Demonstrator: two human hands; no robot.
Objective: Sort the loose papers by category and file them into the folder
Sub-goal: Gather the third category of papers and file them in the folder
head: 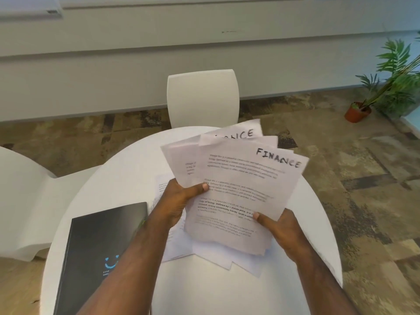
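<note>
White printed sheets (238, 189), fanned and headed FINANCE in marker, are held above the round surface (127, 169); the left hand (179, 198) pinches the fan's left edge under its thumb, and the right hand (279, 226) grips the lower right corner. More loose papers (211, 258) lie flat beneath them, touching the surface. A black folder (97, 242) rests closed at the left, just beside the left forearm. Paper this thin looks light, limp and slippery between sheets (the fan could slide apart), so a firm pinch near the lower edge, both sides supported, seems the safest hold
</note>
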